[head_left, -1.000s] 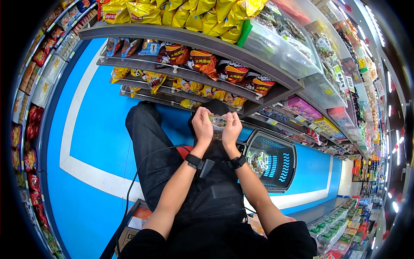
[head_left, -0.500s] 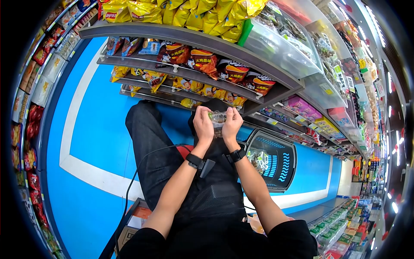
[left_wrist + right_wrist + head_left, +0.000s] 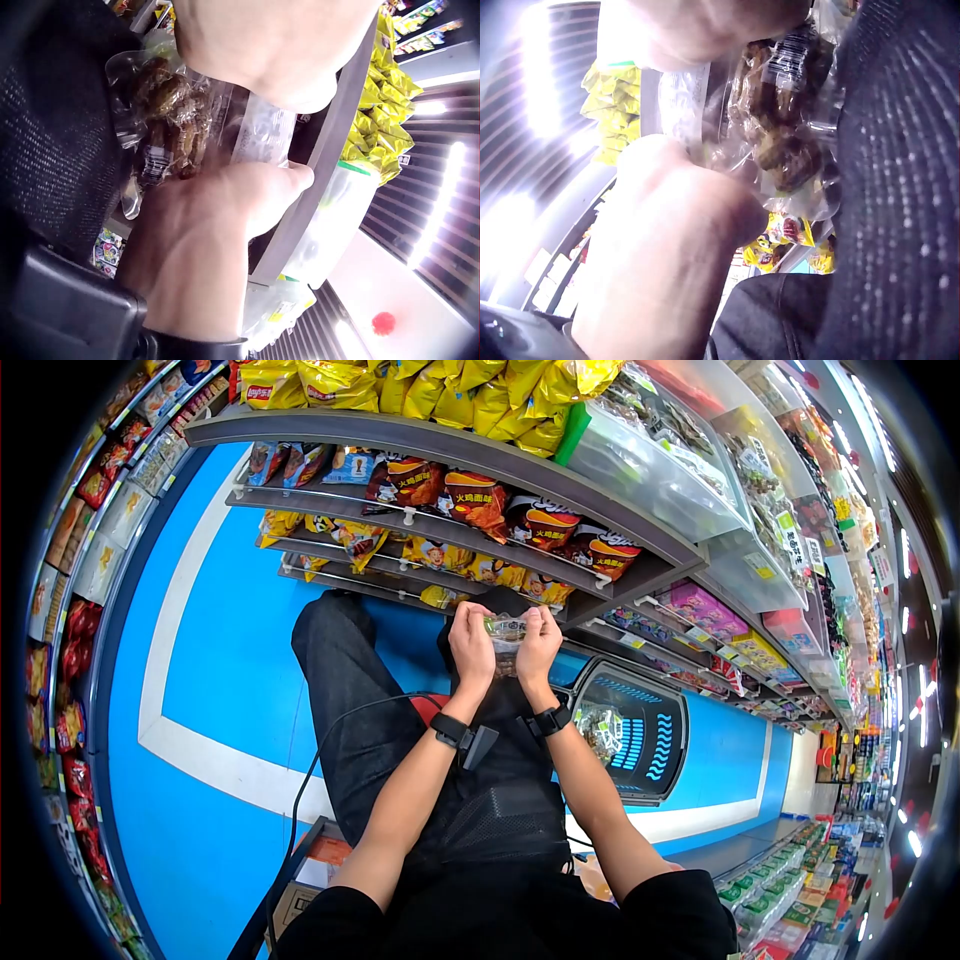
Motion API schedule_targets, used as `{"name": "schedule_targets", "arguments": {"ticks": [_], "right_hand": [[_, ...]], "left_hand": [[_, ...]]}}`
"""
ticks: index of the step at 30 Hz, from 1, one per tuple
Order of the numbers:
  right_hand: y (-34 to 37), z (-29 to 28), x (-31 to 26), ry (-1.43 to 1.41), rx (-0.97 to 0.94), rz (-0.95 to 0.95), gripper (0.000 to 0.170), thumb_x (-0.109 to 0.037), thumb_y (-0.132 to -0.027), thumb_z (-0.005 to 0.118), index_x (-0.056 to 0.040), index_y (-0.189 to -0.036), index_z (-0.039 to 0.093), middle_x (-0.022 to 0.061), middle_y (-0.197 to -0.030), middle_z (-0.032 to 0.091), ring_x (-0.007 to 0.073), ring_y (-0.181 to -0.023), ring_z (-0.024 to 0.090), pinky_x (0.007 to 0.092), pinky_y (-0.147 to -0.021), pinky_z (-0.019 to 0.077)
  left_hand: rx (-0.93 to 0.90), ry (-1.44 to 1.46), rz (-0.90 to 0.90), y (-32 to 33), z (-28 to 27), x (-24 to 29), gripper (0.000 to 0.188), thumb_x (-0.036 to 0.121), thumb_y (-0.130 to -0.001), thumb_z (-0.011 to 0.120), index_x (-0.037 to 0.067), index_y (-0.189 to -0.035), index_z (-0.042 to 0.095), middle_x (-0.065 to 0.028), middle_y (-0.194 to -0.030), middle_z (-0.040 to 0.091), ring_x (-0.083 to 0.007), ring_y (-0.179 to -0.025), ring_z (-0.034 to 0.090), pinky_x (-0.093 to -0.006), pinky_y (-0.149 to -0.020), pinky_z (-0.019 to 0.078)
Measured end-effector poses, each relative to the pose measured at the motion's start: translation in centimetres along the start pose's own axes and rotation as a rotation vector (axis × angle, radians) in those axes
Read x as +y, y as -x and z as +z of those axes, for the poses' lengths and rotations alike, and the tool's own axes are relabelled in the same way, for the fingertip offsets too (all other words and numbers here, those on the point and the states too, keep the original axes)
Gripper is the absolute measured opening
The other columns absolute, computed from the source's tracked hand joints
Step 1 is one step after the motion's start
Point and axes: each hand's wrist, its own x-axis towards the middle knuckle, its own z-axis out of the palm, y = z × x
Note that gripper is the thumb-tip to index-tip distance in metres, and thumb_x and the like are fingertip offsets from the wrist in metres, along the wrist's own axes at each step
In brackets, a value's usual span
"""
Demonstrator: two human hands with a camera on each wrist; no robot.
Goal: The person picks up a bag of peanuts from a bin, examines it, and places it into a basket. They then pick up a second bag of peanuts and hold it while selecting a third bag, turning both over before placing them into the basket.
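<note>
Before the person's knees, a clear plastic snack bag (image 3: pixel 507 647) hangs between both hands. The left hand (image 3: pixel 472 647) grips its left side near the top, fingers curled over the plastic. On the opposite side, the right hand (image 3: pixel 540 645) holds the bag in the same way, with both sets of fingertips near the top edge. In the left wrist view, wrapped brown pieces and a barcode label show through the bag (image 3: pixel 176 112). The right wrist view has the bag (image 3: pixel 780 142) from its other end, the hands partly covering its upper strip.
A dark basket (image 3: pixel 640 735) with clear packets (image 3: pixel 598 732) inside stands on the blue floor (image 3: pixel 230 670) at right. Shelves of chip bags (image 3: pixel 470 500) rise close ahead, and clear bins (image 3: pixel 650 460) line the upper right. A black cable (image 3: pixel 312 770) runs past the left leg.
The hands have drawn slightly closer together on the bag, the right one shifting a little left. Dark print on the bag's front showed more plainly half a second ago.
</note>
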Motion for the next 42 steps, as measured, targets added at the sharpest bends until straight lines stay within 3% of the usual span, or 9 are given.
{"name": "schedule_targets", "arguments": {"ticks": [2, 5, 11, 23, 26, 42], "right_hand": [[0.1, -0.1, -0.4, 0.048, 0.002, 0.046, 0.038, -0.029, -0.097, 0.056, 0.0000, -0.074, 0.048, 0.0014, -0.061, 0.044, 0.0071, -0.060, 0.037, 0.0268, -0.053, 0.0330], [0.1, -0.2, -0.6, 0.077, -0.001, 0.066, 0.039, -0.030, -0.096, 0.059, -0.0003, -0.074, 0.049, 0.0010, -0.059, 0.044, 0.0070, -0.059, 0.037, 0.0269, -0.052, 0.0332], [0.1, 0.0, -1.3, 0.127, -0.002, 0.043, 0.038, -0.030, -0.095, 0.060, -0.0012, -0.074, 0.049, 0.0017, -0.057, 0.043, 0.0075, -0.058, 0.037, 0.0278, -0.051, 0.0334], [0.2, -0.4, 0.1, 0.082, -0.020, 0.011, 0.032, -0.027, -0.096, 0.054, -0.0011, -0.078, 0.049, 0.0036, -0.063, 0.045, 0.0094, -0.060, 0.039, 0.0291, -0.054, 0.0346], [0.1, -0.3, 0.1, 0.069, -0.021, 0.002, 0.032, -0.027, -0.096, 0.054, -0.0009, -0.078, 0.050, 0.0034, -0.064, 0.047, 0.0096, -0.061, 0.040, 0.0288, -0.054, 0.0357], [0.1, -0.5, 1.0, 0.015, -0.033, 0.010, 0.033, -0.029, -0.096, 0.056, -0.0004, -0.079, 0.051, 0.0030, -0.066, 0.047, 0.0102, -0.066, 0.041, 0.0292, -0.059, 0.0381]], "left_hand": [[0.004, 0.016, -0.008, 0.0, 0.0, -0.1, 0.028, 0.020, -0.098, 0.041, 0.001, -0.081, 0.053, -0.0081, -0.076, 0.059, -0.0166, -0.070, 0.054, -0.0310, -0.068, 0.0431], [0.020, -0.031, 0.007, 0.0, -0.1, 0.1, 0.031, 0.023, -0.100, 0.041, 0.001, -0.081, 0.053, -0.0111, -0.074, 0.059, -0.0248, -0.069, 0.057, -0.0357, -0.066, 0.0438], [0.015, -0.008, 0.005, -0.1, -0.2, -0.2, 0.032, 0.024, -0.100, 0.041, 0.001, -0.082, 0.053, -0.0112, -0.075, 0.059, -0.0259, -0.070, 0.057, -0.0365, -0.067, 0.0438], [-0.021, 0.068, -0.008, -0.2, 0.0, -0.7, 0.027, 0.018, -0.098, 0.042, -0.001, -0.082, 0.054, -0.0110, -0.076, 0.061, -0.0226, -0.070, 0.058, -0.0346, -0.068, 0.0450], [-0.042, 0.064, -0.032, -0.2, -0.1, -0.4, 0.028, 0.019, -0.099, 0.042, 0.000, -0.081, 0.053, -0.0090, -0.079, 0.061, -0.0165, -0.076, 0.059, -0.0297, -0.072, 0.0463], [-0.039, 0.080, -0.040, -0.2, -0.1, -0.3, 0.029, 0.019, -0.098, 0.042, 0.000, -0.080, 0.053, -0.0094, -0.076, 0.060, -0.0183, -0.073, 0.060, -0.0311, -0.070, 0.0463]]}}
